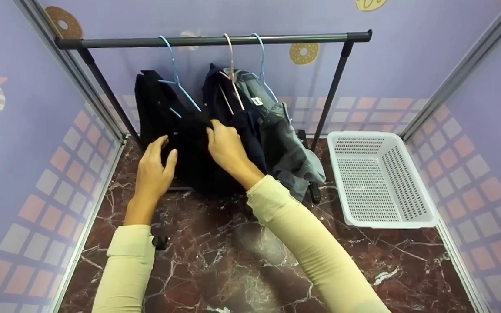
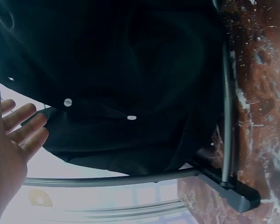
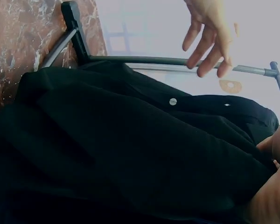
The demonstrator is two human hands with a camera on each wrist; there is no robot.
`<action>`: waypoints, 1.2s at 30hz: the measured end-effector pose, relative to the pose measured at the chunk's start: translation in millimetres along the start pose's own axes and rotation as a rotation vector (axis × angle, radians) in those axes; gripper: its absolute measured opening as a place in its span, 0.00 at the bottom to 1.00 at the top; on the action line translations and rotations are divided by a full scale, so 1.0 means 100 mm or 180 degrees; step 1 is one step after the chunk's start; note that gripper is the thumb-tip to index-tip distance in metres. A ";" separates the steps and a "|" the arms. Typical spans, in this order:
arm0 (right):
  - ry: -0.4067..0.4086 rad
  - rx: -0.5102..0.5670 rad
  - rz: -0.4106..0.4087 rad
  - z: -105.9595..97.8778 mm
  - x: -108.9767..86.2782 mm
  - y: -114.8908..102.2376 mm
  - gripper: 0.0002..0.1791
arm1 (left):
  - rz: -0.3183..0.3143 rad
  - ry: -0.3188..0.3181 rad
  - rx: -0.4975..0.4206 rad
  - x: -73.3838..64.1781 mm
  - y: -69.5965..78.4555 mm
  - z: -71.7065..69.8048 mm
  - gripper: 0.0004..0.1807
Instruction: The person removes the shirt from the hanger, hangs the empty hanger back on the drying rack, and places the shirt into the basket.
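A black shirt (image 1: 192, 158) with light round buttons hangs from a light blue hanger (image 1: 175, 78) on the rack. My right hand (image 1: 228, 145) pinches the shirt's upper edge beside the hanger's right end. In the right wrist view, that hand (image 3: 270, 186) is partly cut off at the frame's edge. My left hand (image 1: 152, 171) is by the shirt's left front, fingers spread and relaxed. The left wrist view shows the left hand (image 2: 11, 149) with its palm visible and no fabric in it. Buttons (image 2: 68, 102) run along the shirt's front edge.
A dark metal rack bar (image 1: 207, 41) spans the back. Right of the black shirt hang a navy garment (image 1: 250, 134) on a pink hanger (image 1: 232, 65) and a grey-green garment (image 1: 285, 139) on a blue hanger. A white perforated basket (image 1: 342, 191) stands on the marbled surface at right.
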State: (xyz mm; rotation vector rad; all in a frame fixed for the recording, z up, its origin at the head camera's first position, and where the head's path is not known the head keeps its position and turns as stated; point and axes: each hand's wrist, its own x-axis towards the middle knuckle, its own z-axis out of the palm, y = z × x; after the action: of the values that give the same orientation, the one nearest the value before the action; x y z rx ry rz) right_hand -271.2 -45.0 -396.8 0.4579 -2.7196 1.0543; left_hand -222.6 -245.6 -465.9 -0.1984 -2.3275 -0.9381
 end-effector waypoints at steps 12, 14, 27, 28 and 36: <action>0.0214 0.0018 -0.0196 -0.08 -0.05 0.00 0.13 | -0.0123 0.0119 -0.0049 0.31 0.00 -0.17 0.24; 0.0252 0.0037 -0.0236 -0.11 -0.08 0.00 0.13 | -0.0108 0.0218 -0.0147 0.36 0.01 -0.19 0.23; 0.0387 0.0230 -0.0600 -0.47 -0.32 0.13 0.12 | 0.0070 0.0407 -0.0310 0.58 0.20 -0.32 0.23; 0.0384 0.0250 -0.0637 -0.51 -0.34 0.15 0.12 | 0.0106 0.0402 -0.0314 0.59 0.21 -0.33 0.24; 0.0269 0.0280 -0.0954 -0.76 -0.60 0.32 0.11 | 0.0335 0.0282 -0.0310 0.64 0.34 -0.42 0.27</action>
State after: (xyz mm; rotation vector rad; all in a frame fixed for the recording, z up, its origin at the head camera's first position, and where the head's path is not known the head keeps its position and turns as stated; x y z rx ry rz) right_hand -221.3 42.6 -378.4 0.7874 -2.4398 1.0845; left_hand -240.9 -254.2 -384.6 -0.3101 -2.1708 -0.9881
